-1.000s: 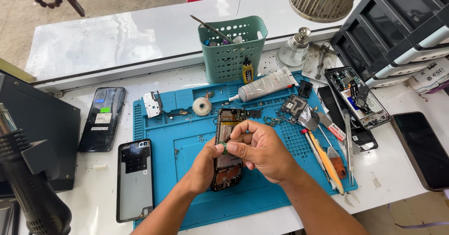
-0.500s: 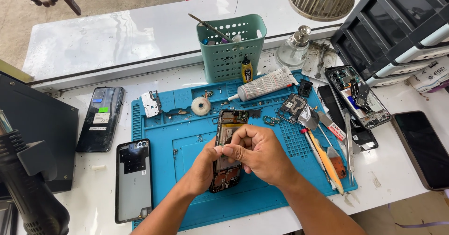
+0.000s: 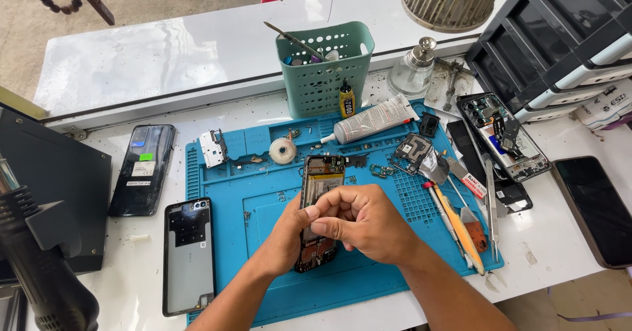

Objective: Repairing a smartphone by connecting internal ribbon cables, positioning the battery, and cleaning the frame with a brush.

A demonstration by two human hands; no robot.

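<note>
White worktop: bench surface, cluttered. Blue silicone repair mat laid centre, w/ the opened black phone chassis w/ exposed board lying lengthwise on it, centre, slightly toward 12 o'clock.

Teal perforated plastic basket noted at 12 o'clock, off the mat's far edge; white adhesive tube w/ black nozzle just beside it at 1 o'clock. Grey phone back cover at 9 o'clock, off the mat's edge. Orange-handled screwdriver at 3 o'clock, among other hand tools.

Left hand: fingers curled round the chassis' left edge, grasping it at mid-length. Right hand: fingers clenched together above the chassis' middle, fingertips pinched; whether a small part is held betw. them cannot be told.

Change vs. approx. 1 s prior: right hand drawn closer over the chassis, fingers tighter; chassis position unchanged. Judged: fine work at the board is under way, chassis kept steady.
</note>
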